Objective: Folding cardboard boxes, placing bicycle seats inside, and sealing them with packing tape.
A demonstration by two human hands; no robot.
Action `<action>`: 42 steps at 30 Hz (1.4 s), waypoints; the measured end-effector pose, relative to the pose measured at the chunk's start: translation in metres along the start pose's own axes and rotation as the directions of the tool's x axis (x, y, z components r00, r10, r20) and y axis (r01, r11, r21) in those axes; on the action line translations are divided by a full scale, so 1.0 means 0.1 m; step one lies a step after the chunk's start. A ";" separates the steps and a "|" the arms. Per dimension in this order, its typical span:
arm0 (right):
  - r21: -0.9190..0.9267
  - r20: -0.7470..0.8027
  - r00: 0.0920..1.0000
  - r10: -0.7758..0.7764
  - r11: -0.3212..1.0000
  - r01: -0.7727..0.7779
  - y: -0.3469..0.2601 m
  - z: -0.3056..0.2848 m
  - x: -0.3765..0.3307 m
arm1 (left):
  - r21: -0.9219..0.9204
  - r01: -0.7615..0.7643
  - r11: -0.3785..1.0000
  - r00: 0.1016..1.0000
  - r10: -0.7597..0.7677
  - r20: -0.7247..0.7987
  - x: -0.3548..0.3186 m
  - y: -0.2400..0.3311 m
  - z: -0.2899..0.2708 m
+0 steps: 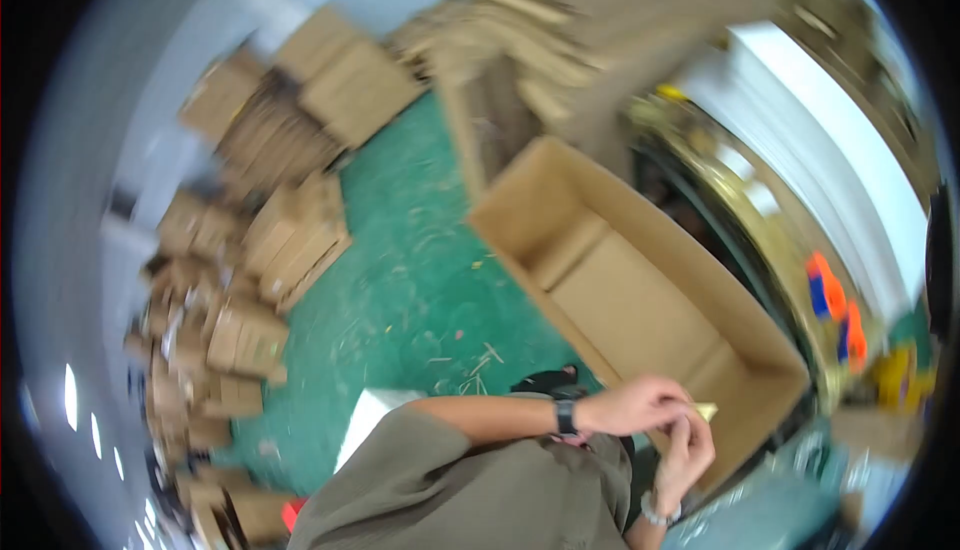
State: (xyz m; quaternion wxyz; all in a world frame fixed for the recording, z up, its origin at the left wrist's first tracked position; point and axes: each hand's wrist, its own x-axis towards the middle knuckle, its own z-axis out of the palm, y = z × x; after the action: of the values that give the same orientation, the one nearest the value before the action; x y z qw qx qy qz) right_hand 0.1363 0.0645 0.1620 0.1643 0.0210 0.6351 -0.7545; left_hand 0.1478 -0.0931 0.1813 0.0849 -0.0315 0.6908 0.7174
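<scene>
My left hand [637, 405], with a dark watch at the wrist, reaches across from the left, its fingers pinched together. My right hand [686, 453], with a pale bracelet, comes up from below and meets the left fingertips, also in a pinch. A small yellow piece [707, 411] sticks out beside the joined fingertips. It is too small and blurred to name. Both hands are over the near edge of a large open cardboard box [640, 295]. The box stands upright with its brown inside showing.
Stacked cartons [250, 335] line the left side of the green floor [400, 280]. Flattened cardboard [520, 30] lies at the back. On a bench right of the box are orange-and-blue tools [825, 288] and a long white panel stack [830, 140]. Clear plastic wrapping [770, 510] is nearby.
</scene>
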 end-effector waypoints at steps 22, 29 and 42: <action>0.311 -0.242 0.969 0.047 0.950 0.031 0.03 -0.61 0.36 | -0.273 -0.086 0.958 0.906 -0.039 -0.421 -0.40 -0.25 -0.66; 0.111 -0.781 0.601 0.171 0.984 -0.136 1.86 -2.66 1.02 | 0.066 0.149 0.987 0.829 -0.089 -0.553 -0.72 -0.14 -1.69; -0.725 -0.398 0.864 -0.309 0.682 -0.090 2.01 -2.71 0.63 | 0.163 0.003 0.987 0.353 0.151 -0.923 -1.45 -0.53 -3.43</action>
State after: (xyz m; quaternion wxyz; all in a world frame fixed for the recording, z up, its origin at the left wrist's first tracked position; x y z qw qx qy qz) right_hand 0.0839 0.2841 -0.0967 -0.0550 0.1059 0.8997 -0.4199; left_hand 0.2746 -0.4446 0.1376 -0.3522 -0.3955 0.6647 0.5269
